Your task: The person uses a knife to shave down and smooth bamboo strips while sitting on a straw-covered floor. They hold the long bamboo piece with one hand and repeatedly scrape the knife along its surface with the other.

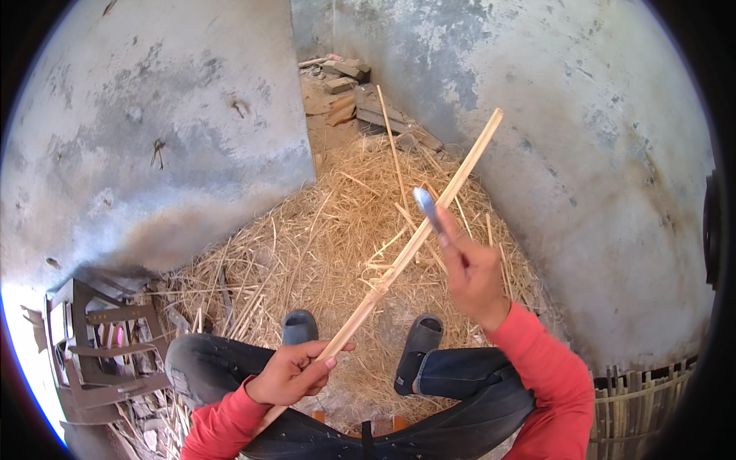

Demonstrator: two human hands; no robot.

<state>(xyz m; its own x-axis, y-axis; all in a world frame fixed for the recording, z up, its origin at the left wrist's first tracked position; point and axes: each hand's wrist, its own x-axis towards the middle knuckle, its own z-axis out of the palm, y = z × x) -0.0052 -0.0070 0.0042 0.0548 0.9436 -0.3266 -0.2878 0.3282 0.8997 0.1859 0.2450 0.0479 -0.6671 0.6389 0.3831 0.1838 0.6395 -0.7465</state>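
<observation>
Strip of pale wood [409,251] slants up from the person's lap, over heaped shavings [337,203] on the floor. The left hand [291,376] sits low, near the knee, fingers wrapped round the strip's lower part. Over here the right hand [475,280] is raised beside its upper half, forearm angled inward, fingers pinching a blurred metal blade [426,205].

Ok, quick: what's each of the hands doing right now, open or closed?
Left hand: closed, holding the stick.
Right hand: closed, holding a metal blade, slightly blurred.
</observation>
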